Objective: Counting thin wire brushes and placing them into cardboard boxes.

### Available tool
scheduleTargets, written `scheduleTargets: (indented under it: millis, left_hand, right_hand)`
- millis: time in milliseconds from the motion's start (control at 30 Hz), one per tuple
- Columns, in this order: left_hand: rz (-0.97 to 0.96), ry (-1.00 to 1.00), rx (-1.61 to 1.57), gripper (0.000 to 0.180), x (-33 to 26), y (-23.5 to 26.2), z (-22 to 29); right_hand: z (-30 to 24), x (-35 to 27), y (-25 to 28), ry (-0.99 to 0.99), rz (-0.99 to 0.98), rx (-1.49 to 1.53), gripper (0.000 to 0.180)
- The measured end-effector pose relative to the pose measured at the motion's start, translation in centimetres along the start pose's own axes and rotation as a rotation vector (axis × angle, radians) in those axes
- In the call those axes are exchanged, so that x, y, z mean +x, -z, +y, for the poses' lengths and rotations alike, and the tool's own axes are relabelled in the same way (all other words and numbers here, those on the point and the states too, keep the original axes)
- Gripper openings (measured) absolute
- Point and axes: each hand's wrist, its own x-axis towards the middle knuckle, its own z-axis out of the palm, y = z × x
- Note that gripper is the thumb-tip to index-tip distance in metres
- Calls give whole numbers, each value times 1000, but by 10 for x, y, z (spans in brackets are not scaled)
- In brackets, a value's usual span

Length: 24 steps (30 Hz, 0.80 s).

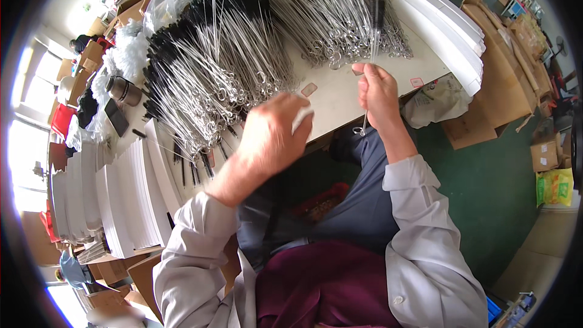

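- Here we are at the pale, smooth-topped table [334,108], and our right hand [381,94] has its grip closed, thumb against fingers, pinching slim silvery wire-stemmed brushes with looped ends [360,131]; we can't tell how many.
- They're up over the table's front edge, dark bristles seemingly skyward, loops dangling below our fist!
- Over to our left hand [273,130]: blurred, fingers bent, thumb apart, near the big heap of black-bristled wire brushes [237,61]; whether that grip holds anything, we cannot tell.
- Handling, then: we judge them featherlight, with springy stems and soft bristles.
- Smooth metal could slip or roll in our fingers, and those loops look keen to snag each other; mid-stem is our best hold, clear of the bristles, since hard bending might kink the wire.
- Now the writing: a small red-outlined rectangular mark [416,82] sits near the table's right edge, too small for us to read.
- Beyond it, a bright yellow-and-green printed packet [554,187] and a crumpled grey-beige bag [438,104] with faint print; we make out no brand.
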Motion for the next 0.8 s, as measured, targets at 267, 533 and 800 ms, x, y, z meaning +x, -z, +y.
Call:
scheduleTargets:
  millis: [267, 533, 800]
  left_hand:
    - [-102, 109, 351, 11, 92, -36, -58]
    - [-190, 93, 472, 16, 117, -75, -87]
    - [50, 197, 0, 13, 122, -51, -74]
  right_hand:
    - [38, 24, -2, 257, 26, -363, 32]
    - [36, 17, 3, 381, 48, -414, 32]
    - [41, 21, 2, 331, 54, -328, 33]
